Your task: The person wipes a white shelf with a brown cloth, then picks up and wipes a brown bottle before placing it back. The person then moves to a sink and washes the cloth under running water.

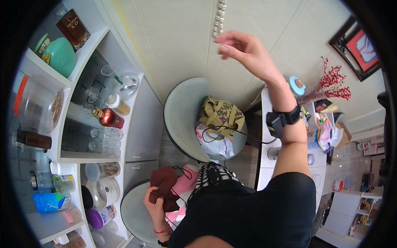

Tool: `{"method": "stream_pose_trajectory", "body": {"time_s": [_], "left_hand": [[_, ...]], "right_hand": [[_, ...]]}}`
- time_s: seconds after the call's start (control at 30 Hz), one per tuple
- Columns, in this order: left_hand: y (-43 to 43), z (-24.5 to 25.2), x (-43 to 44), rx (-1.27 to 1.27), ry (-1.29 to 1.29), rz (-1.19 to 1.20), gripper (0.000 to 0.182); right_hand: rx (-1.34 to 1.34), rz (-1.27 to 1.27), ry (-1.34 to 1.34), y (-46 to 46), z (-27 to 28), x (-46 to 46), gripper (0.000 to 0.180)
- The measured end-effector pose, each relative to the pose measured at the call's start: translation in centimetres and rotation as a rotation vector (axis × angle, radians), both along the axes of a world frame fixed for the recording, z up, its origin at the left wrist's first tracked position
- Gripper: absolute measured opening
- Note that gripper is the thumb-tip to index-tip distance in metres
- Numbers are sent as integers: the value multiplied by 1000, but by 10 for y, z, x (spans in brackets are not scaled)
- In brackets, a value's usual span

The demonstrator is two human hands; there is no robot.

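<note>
My left hand (155, 206), low and left of my body, grips a dark red-brown cloth item (164, 186) with a thin black cord. Beneath the cloth lies something pink and white (186, 181), perhaps a plush toy. Raised in front of the pale wall, my right hand (237, 49) has its fingers curled and slightly apart, with nothing visible in it. A string of clear beads (220, 17) hangs just above those fingertips; whether they touch is not plain. A black device is strapped to the right wrist.
A grey chair (186, 114) holds an olive patterned bag (221, 114) and a white plastic bag (214, 145). Shelves (66, 159) with bottles, glasses and jars stand left. At right is a white table (266, 170) with red-berried stems (332, 83) and packets. A framed picture (361, 48) hangs on the wall.
</note>
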State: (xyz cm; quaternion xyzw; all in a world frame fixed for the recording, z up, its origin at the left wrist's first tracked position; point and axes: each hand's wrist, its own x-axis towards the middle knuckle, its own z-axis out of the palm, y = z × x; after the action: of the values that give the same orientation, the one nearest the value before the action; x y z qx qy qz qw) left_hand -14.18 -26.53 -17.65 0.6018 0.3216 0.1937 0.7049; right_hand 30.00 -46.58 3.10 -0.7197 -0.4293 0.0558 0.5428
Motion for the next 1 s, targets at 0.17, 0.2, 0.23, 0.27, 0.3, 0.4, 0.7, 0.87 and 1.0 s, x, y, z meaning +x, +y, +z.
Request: {"method": "stream_pose_trajectory", "body": {"time_s": [0.17,0.2,0.23,0.27,0.3,0.4,0.7,0.87,1.0], "left_hand": [[-6,-11,-16,-110,62,13,34],[-7,-12,-17,-115,27,-5,34],[-7,-14,-17,-134,12,-12,34],[-8,-15,-16,-172,4,-25,34],[-8,-16,-14,-155,15,-41,34],[-6,-19,-3,-173,-12,-118,35],[-17,-22,36,-175,-47,-316,32],[-28,-20,39,-162,13,-336,32],[-23,-26,33,-157,77,-365,32]], "right_hand": [[-191,-386,108,-95,-40,-16,26],[-242,-513,171,-113,-52,-18,26],[-199,-556,269,-130,-65,-22,27],[-178,-569,285,-148,-77,-29,28],[-175,-621,322,-166,-91,-36,28],[-13,-747,490,-198,-142,-61,28],[-209,-1277,952,-203,-353,-236,34],[-363,-1850,846,-246,-372,-251,104],[-228,-1711,399,-313,-368,-235,116]]}}
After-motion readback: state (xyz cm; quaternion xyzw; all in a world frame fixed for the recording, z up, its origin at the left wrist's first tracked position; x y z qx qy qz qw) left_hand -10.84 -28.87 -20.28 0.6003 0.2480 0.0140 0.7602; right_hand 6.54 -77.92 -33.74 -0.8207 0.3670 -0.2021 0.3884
